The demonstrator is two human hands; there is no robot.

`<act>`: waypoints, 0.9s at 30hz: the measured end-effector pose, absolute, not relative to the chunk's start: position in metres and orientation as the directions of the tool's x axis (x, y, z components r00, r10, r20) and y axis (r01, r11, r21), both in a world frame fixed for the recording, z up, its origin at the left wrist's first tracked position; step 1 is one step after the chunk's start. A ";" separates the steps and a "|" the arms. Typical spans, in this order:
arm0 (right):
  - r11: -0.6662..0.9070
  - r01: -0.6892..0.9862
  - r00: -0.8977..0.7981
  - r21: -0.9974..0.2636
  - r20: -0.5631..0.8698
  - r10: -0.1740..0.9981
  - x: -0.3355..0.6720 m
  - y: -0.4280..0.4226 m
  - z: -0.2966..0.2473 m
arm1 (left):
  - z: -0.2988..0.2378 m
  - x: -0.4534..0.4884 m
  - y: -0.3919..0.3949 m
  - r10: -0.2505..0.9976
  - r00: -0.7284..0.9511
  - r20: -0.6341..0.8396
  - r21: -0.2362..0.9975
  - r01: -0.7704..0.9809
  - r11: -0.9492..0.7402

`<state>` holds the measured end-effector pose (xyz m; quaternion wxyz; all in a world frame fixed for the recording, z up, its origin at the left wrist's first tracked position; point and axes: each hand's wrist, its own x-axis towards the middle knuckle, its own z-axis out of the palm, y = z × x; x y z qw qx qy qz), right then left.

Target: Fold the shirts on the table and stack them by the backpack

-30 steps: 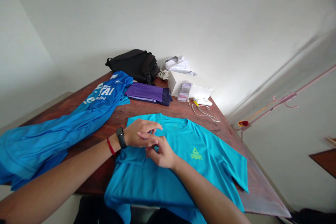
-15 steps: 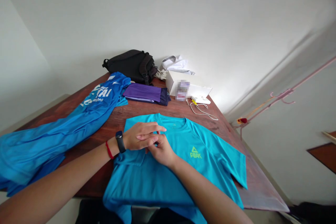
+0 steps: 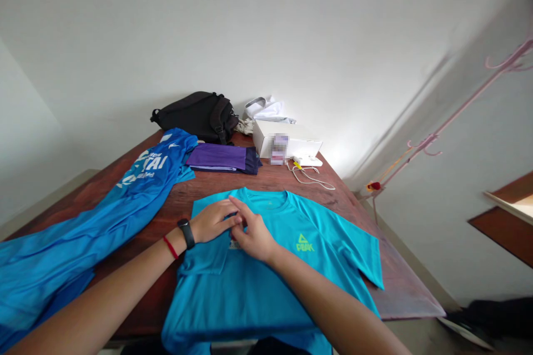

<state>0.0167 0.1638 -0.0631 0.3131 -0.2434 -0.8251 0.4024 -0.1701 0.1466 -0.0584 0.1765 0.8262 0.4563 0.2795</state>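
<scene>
A turquoise T-shirt point(image 3: 316, 255) with a yellow-green chest logo lies spread on the brown wooden table point(image 3: 266, 180), its left sleeve folded inward. My left hand point(image 3: 214, 221), with a black band and red string on the wrist, rests on the shirt's left shoulder, fingers together and bent. My right hand point(image 3: 255, 234) meets it just below the collar, fingers pressed on the cloth where a small tag-like patch shows. Whether either hand pinches the fabric I cannot make out.
A blue jersey point(image 3: 87, 222) with white lettering stretches along the table's left side. Folded purple and navy clothes point(image 3: 222, 157), a black bag point(image 3: 195, 113), a white box point(image 3: 287, 144), a white cable point(image 3: 310, 177) and white cloth point(image 3: 266, 108) lie at the far end. A pink rack point(image 3: 437, 133) stands at right.
Both hands have dropped lower onto the shirt and pressed closer together near the collar. The view has tilted and shifted, so the table sits lower in the picture.
</scene>
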 end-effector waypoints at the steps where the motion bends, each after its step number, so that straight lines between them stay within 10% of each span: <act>1: 0.563 0.178 -0.688 -0.807 0.307 0.657 0.021 0.167 -0.055 | -0.059 -0.171 0.148 0.851 0.432 0.298 0.561 0.642 -0.523; 7: 0.687 0.410 -0.760 -0.600 0.191 0.621 0.088 0.196 -0.001 | -0.058 -0.171 0.151 0.869 0.422 0.258 0.571 0.659 -0.489; 17: 0.280 0.949 -0.293 -0.144 -0.078 0.953 0.302 0.266 -0.017 | -0.054 -0.166 0.152 0.895 0.373 0.243 0.584 0.681 -0.442; 27: 0.075 0.961 -0.125 -0.265 -0.178 0.976 0.381 0.268 -0.038 | 0.006 -0.063 0.151 0.708 0.700 0.099 0.491 0.584 -0.646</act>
